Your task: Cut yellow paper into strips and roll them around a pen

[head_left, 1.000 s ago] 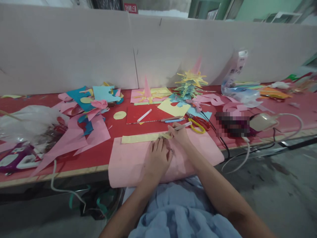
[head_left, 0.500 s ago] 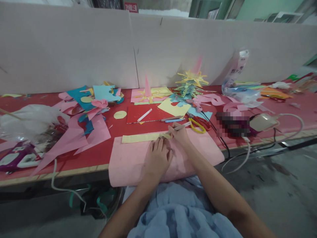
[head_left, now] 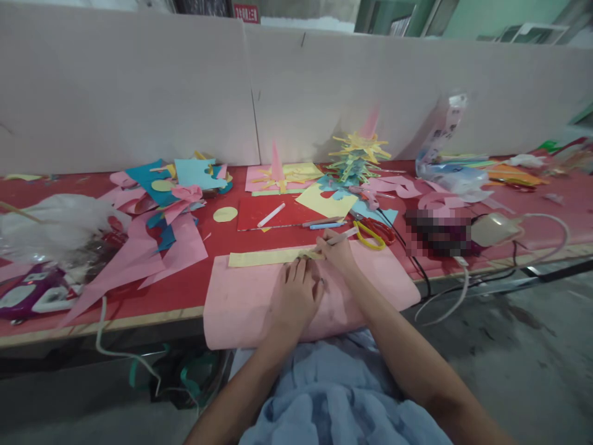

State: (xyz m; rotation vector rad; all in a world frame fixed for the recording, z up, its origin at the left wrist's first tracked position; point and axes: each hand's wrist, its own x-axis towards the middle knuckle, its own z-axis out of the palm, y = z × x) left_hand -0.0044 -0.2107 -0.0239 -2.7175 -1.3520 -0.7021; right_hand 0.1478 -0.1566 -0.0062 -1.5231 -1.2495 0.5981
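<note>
A pale yellow strip [head_left: 259, 258] lies along the top part of a large pink sheet [head_left: 245, 303], which hangs over the table's front edge. My left hand [head_left: 296, 290] rests flat on the sheet, fingers stretched out, with the fingertips at the strip's lower edge. In my right hand [head_left: 336, 250] a white pen [head_left: 345, 235] is gripped, near the strip's right end; its tip is hard to make out. Just beyond that hand lie scissors with yellow and red handles [head_left: 370, 236] and a blue pen [head_left: 326, 226].
Behind the strip lie a red sheet [head_left: 287, 213], a white stick [head_left: 271, 215] and a notched yellow sheet [head_left: 319, 201]. A layered paper tree [head_left: 356, 159] stands behind. Pink scraps [head_left: 185, 244] and a purple-and-white tool [head_left: 32, 296] are left; a pink glue gun [head_left: 368, 196] with a cord is right.
</note>
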